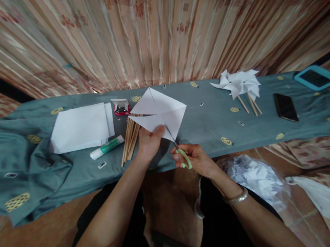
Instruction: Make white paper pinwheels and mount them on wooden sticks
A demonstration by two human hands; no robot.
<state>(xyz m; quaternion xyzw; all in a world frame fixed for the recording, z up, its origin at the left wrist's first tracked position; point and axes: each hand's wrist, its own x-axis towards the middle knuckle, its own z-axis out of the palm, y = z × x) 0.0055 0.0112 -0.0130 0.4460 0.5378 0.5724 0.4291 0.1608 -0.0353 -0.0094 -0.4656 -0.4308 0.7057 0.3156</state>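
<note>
While the left hand [149,142] pinches the near edge of a white paper square [159,110], fingers closed on the sheet and holding it up over the middle of the table, the right hand [195,160] is wrapped around the pale green handles of the scissors [180,152], fingers clenched through the loops. And look at those blades, pointing up and away into the paper's near right side, along a diagonal crease! The sheet already shows slits running in from its corners.

Beneath it all lies a grey-green cloth [205,124] with gold patches. Just left of the paper, a bundle of wooden sticks [129,139] rests on the cloth, with a glue tube [106,147] beside it and a stack of white sheets [81,127] farther left. A small red box [121,106] sits at the far side. Over on the right, finished paper pinwheels [240,85] lie in a heap, then a dark phone [285,107], and a blue-framed tablet [316,77] at the far right corner.
</note>
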